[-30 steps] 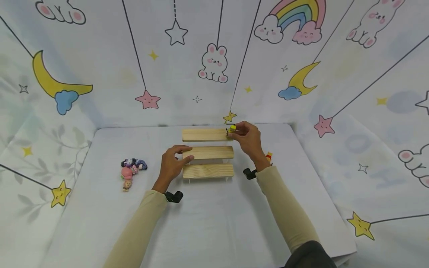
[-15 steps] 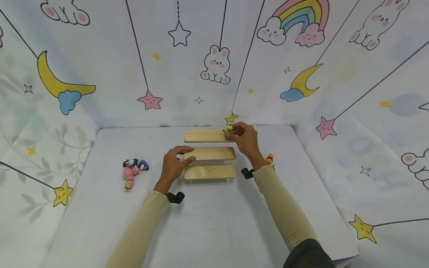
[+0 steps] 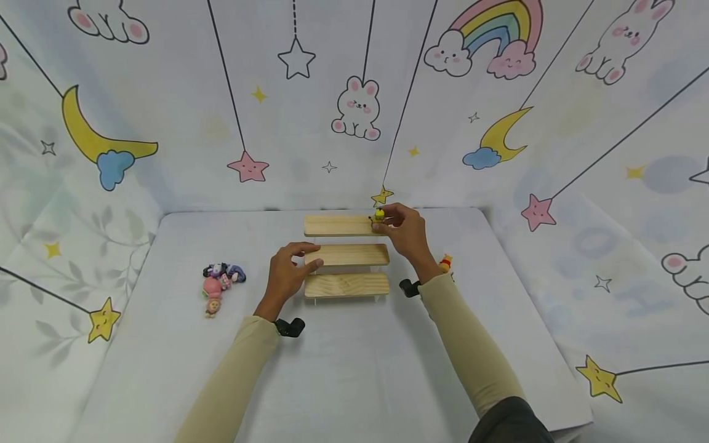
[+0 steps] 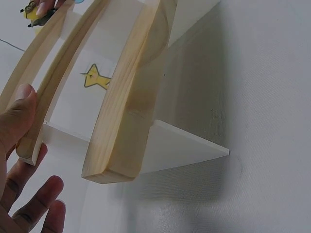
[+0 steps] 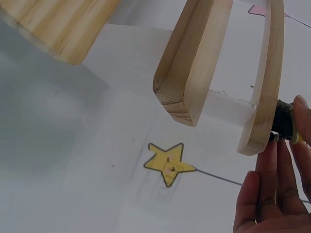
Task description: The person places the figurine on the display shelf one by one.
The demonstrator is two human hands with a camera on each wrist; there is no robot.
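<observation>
Pinching a tiny yellow toy figure [image 3: 379,215], the right hand [image 3: 406,232] holds it with fingertips closed on it at the right end of the top wooden step of a small three-tier pale wood display shelf [image 3: 346,256]. From the right wrist view, the figure sits just past the end of that top plank, dark base against the wood, fingers [image 5: 272,184] wrapped close beside it. Over on the other side, the left hand [image 3: 287,271] steadies the shelf: thumb [image 4: 17,116] pressed on the left end of the middle step, the other fingers loosely spread below it, gripping nothing. Well out to the left of that hand, a little heap of pink and purple toy figures [image 3: 220,282] lies on the white desk [image 3: 343,369]. Just behind the right wrist, a small orange-yellow figure [image 3: 445,261] peeks out, partly hidden by the beige sleeve.
</observation>
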